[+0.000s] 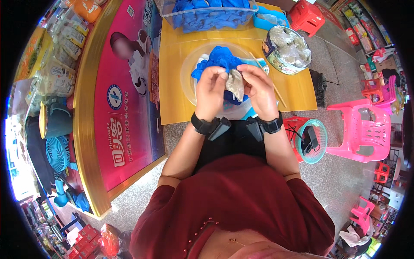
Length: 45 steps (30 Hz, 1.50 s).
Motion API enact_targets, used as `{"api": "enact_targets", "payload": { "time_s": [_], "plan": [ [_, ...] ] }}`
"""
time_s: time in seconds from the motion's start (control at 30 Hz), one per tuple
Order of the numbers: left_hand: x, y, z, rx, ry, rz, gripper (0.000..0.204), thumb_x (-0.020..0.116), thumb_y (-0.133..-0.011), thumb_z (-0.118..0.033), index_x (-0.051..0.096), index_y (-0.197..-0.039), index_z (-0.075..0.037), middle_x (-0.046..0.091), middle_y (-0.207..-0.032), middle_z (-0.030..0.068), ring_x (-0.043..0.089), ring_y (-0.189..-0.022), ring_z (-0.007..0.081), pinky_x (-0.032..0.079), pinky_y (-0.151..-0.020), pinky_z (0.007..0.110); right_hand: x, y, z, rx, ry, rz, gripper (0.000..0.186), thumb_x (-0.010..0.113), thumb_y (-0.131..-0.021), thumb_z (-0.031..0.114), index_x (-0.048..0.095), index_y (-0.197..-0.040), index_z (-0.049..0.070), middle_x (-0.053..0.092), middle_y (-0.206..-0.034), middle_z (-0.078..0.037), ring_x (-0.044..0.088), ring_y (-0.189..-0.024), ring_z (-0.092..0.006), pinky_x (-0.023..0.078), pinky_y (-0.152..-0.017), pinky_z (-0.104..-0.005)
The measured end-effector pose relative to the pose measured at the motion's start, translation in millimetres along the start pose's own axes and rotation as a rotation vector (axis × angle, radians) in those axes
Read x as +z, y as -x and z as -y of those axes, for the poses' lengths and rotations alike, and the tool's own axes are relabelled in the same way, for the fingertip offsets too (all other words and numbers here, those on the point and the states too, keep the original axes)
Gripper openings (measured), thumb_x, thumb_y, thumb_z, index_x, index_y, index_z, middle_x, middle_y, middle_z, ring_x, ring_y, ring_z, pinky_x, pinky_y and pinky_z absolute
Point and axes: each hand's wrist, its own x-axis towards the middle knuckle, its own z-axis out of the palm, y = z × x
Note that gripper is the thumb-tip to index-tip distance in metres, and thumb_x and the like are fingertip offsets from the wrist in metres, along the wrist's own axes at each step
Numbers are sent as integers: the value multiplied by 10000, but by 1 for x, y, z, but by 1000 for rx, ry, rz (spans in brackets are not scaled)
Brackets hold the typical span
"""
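Note:
My left hand [212, 88] and my right hand [258, 86] are close together over the near part of a yellow table [174, 93]. Between them is a small clear bag of grey-green stuff [234, 85], its top edge pinched in the fingers of both. Just beyond my fingertips a bunched blue cloth [220, 57] lies over a wide, shallow, see-through basin [189, 64], and more dark blue shows beneath the bag. A thin wooden stick [276, 93] rests slantwise to the right of my right hand.
A clear tub [172, 21] full of blue cloth pieces stands at the back. To its right are a blue tray [263, 19] and a round tin [276, 64] of similar bags. A pink-panelled counter [129, 142] borders the left; a mesh basket [321, 149] and pink chair [366, 129] stand right.

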Motion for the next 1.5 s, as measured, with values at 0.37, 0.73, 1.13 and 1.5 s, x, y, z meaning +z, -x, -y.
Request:
{"api": "enact_targets", "payload": {
  "time_s": [0.37,0.73,1.13,1.5],
  "plan": [
    [-33,-15,-18,-348,9,242,155,529,-957,-147,597,-1053,-46,604,-860,-22,521,-713,50,406,-638,189,-3,-8,-18,-703,987,99,211,699,-730,-28,680,-921,60,601,-1058,-69,625,-892,-182,513,-611,-277],
    [-15,-10,-29,51,-392,331,459,707,-836,-147,547,-1238,3,603,-1086,65,523,-1120,194,385,-991,336,0,-2,-18,-155,484,-108,188,670,-882,209,661,-847,25,590,-709,-1,524,-622,-58,395,-502,-201],
    [-26,-9,-41,-34,-162,334,232,633,-887,-44,603,-1114,-4,624,-1077,63,571,-993,117,457,-863,255,-6,0,-9,-190,219,132,326,692,-850,96,543,-1134,39,633,-905,-33,541,-673,-54,421,-522,-189],
    [-15,-5,-46,208,-305,145,146,655,-861,-25,690,-1002,-19,694,-958,77,628,-878,115,501,-774,249,7,6,-4,-148,430,147,177,696,-845,89,565,-960,56,620,-827,-19,536,-633,-37,398,-504,-182]
  ]
}}
